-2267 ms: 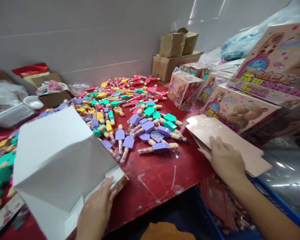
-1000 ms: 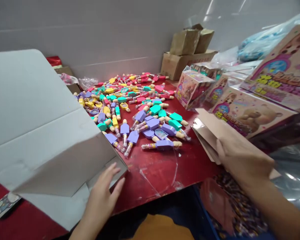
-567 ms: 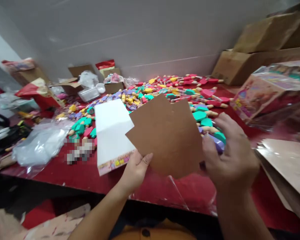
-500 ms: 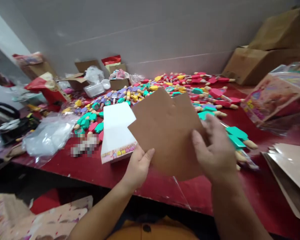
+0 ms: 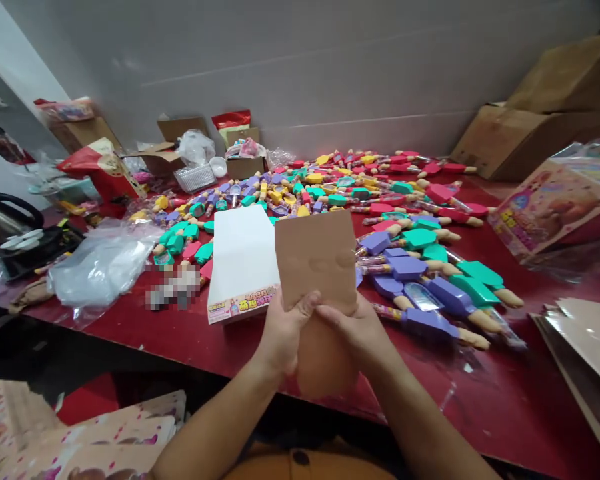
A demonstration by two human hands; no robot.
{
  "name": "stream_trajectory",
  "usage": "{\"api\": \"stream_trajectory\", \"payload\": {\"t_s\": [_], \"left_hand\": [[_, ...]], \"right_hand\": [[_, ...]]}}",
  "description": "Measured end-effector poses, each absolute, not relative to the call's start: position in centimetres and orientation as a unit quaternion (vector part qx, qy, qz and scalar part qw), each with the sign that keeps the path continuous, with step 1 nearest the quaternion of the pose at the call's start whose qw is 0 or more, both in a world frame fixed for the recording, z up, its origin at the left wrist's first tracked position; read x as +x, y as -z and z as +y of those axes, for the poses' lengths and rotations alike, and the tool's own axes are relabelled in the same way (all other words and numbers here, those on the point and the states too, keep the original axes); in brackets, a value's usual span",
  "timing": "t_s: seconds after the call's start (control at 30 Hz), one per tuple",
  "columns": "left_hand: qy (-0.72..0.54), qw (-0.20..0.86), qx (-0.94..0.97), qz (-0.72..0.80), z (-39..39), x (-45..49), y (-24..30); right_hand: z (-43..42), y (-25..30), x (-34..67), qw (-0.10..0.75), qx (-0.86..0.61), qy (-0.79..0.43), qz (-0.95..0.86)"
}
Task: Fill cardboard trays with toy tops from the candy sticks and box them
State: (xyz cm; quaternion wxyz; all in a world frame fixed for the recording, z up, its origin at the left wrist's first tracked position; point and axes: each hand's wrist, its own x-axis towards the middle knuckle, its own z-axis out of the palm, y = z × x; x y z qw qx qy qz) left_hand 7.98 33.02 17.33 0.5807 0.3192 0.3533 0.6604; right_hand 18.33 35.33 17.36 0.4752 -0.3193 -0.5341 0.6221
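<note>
From the left of the red worktop (image 5: pixel 180 337), a metal kettle (image 5: pixel 3 217) gives way to clear plastic bags (image 5: pixel 100 273) and a white box (image 5: pixel 245 250) with a printed front edge. Next, the left hand (image 5: pixel 285 333) has its fingers closed on a bent brown card (image 5: pixel 317 253), held up above the worktop's near edge, and the right hand (image 5: pixel 355 330) grips its other side likewise, the two thumbs nearly meeting on its near face. Further right lie purple and green toys (image 5: pixel 407 267), then a stack of card sheets (image 5: pixel 587 333).
</note>
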Motion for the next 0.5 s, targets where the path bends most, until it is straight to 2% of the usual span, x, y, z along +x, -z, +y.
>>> {"api": "stream_trajectory", "payload": {"t_s": [0.07, 0.13, 0.17, 0.27, 0.3, 0.33, 0.4, 0.5], "left_hand": [[-0.619, 0.634, 0.326, 0.329, 32.8, 7.3, -17.3], [-0.598, 0.583, 0.376, 0.4, 32.7, 5.9, -17.7], [-0.612, 0.495, 0.404, 0.466, 32.6, 5.1, -18.1], [-0.638, 0.084, 0.47, 0.604, 32.2, 3.1, -19.8], [-0.624, -0.008, 0.499, 0.601, 32.0, 2.8, -20.3], [-0.604, -0.052, 0.538, 0.586, 31.9, 2.7, -20.7], [-0.58, -0.038, 0.585, 0.566, 32.0, 2.8, -20.8], [-0.628, 0.024, 0.514, 0.584, 32.7, 2.4, -19.9]], "right_hand": [[35.8, -17.7, 18.9, 0.448, -0.304, -0.637, -0.548], [36.5, -18.5, 19.9, 0.42, -0.336, -0.591, -0.601], [36.8, -19.0, 20.6, 0.4, -0.37, -0.54, -0.642], [37.6, -20.9, 22.6, 0.295, -0.469, -0.328, -0.765], [37.6, -21.5, 23.0, 0.258, -0.475, -0.269, -0.797], [37.6, -22.1, 23.3, 0.235, -0.465, -0.219, -0.825], [37.6, -22.9, 23.5, 0.252, -0.424, -0.109, -0.863], [37.7, -23.0, 23.3, 0.389, -0.432, 0.12, -0.804]]}}
